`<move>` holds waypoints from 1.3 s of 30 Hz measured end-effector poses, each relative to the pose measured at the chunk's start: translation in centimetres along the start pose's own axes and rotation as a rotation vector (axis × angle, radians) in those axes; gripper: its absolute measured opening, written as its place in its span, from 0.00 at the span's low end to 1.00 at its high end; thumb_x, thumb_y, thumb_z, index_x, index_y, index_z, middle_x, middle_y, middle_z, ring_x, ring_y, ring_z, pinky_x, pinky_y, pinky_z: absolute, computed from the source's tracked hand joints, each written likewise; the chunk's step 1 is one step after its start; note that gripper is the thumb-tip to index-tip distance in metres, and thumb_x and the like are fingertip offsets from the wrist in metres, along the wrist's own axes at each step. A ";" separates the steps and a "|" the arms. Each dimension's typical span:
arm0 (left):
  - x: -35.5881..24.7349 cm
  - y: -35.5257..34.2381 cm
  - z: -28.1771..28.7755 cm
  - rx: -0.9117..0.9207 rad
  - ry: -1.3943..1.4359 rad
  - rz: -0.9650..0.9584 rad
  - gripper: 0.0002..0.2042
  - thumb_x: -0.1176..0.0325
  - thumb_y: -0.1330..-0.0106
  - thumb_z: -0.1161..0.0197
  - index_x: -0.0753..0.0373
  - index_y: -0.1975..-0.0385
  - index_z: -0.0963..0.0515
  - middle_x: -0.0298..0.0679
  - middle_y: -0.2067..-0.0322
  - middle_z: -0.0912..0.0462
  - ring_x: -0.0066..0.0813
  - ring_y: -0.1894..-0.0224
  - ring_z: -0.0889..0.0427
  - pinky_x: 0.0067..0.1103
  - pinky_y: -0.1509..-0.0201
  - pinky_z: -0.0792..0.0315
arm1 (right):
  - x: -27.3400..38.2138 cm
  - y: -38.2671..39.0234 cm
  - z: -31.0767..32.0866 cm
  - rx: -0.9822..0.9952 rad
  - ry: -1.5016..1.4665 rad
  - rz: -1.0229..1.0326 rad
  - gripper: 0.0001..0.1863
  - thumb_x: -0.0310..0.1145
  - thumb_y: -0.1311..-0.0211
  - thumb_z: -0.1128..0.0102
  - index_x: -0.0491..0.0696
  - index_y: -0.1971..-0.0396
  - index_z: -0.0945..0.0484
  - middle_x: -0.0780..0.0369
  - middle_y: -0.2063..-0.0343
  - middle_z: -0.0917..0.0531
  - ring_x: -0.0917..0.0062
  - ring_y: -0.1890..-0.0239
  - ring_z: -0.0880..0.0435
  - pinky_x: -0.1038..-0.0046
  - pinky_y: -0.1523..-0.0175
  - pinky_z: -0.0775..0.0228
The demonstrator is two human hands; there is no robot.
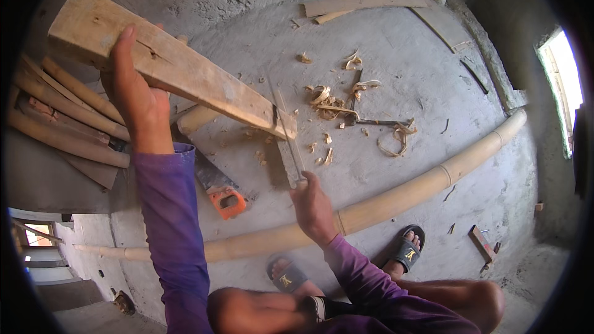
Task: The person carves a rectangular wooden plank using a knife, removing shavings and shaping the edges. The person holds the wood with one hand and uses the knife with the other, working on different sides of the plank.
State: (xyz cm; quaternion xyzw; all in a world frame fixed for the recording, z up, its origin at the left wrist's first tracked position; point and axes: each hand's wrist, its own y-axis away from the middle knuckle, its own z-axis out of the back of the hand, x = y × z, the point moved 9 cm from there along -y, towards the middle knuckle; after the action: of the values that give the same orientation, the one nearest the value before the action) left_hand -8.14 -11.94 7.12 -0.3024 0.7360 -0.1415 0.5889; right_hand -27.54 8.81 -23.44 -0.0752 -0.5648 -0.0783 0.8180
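Note:
My left hand (139, 89) grips a long squared wooden beam (185, 65) near its thick upper-left end. The beam is raised and slants down to the right, with a dark band near its narrow end. My right hand (314, 205) is closed around the pale handle of a long thin blade-like tool (291, 133), seen nearly edge-on, so its exact kind is unclear. That tool crosses the beam's narrow end; I cannot tell whether they touch. Behind the blade shows a grey flat strip (287, 164). A handsaw (228, 203) with an orange handle lies below the beam.
A long bamboo pole (396, 195) crosses the floor before my sandalled feet. Curled shavings (325, 96) lie around a dark L-shaped metal piece (354, 117). More bamboo (68, 102) is piled at left. A small wooden-bodied tool (481, 244) lies at right, and curved strips (365, 3) by the far wall.

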 end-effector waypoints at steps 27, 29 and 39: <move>-0.2 2.0 -5.6 0.227 -0.067 -0.056 0.34 0.62 0.44 0.44 0.73 0.36 0.31 0.46 0.62 0.19 0.35 0.59 0.19 0.30 0.50 0.23 | 9.7 -3.9 9.6 -0.304 -0.160 0.197 0.12 0.29 0.31 0.42 0.42 0.53 0.29 0.55 0.74 0.17 0.66 0.76 0.15 0.62 0.68 0.24; -0.6 2.1 -5.8 0.233 -0.027 -0.050 0.34 0.62 0.44 0.44 0.74 0.36 0.32 0.46 0.61 0.20 0.35 0.58 0.19 0.32 0.49 0.23 | 7.7 -4.9 5.6 -0.088 0.095 0.094 0.11 0.30 0.30 0.42 0.43 0.53 0.29 0.53 0.73 0.16 0.58 0.73 0.14 0.59 0.66 0.23; -0.6 1.7 -5.2 0.286 0.001 0.015 0.36 0.61 0.43 0.44 0.74 0.33 0.35 0.48 0.59 0.21 0.39 0.55 0.20 0.34 0.46 0.23 | 11.3 -3.7 12.8 -0.328 -0.451 0.116 0.14 0.35 0.28 0.41 0.42 0.53 0.30 0.54 0.79 0.18 0.65 0.77 0.14 0.67 0.71 0.26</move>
State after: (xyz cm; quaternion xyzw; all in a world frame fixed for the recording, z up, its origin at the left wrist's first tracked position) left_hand -13.54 -10.99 8.02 -0.2097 0.7108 -0.2407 0.6268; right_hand -36.10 7.40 -8.21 -0.2543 -0.7072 -0.1031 0.6516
